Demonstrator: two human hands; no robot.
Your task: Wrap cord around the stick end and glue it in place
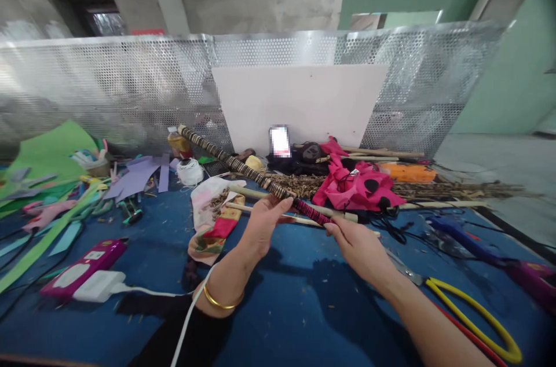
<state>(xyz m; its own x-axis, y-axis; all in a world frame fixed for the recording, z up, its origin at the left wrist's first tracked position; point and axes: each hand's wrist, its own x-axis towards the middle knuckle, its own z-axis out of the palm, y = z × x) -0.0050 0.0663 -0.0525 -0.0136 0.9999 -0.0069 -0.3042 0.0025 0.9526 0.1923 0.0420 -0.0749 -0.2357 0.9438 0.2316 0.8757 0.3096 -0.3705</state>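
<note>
A long stick wrapped in dark and pale bands slants over the table, its far end up at the left. Near its lower end the wrapping turns dark with pink stripes. My left hand grips the stick just above the pink-striped part, thumb on top. At the lower right end, my right hand pinches the tip between thumb and fingers. Under the stick lie a pale wooden rod and a patterned cloth with a red patch. Right of them is a pink cloth with black dots.
A magenta power strip with a white charger lies left; its cable crosses my left forearm. Yellow-handled pliers and a blue-and-purple tool are right. Coloured paper, a white string ball and a lit phone stand farther back.
</note>
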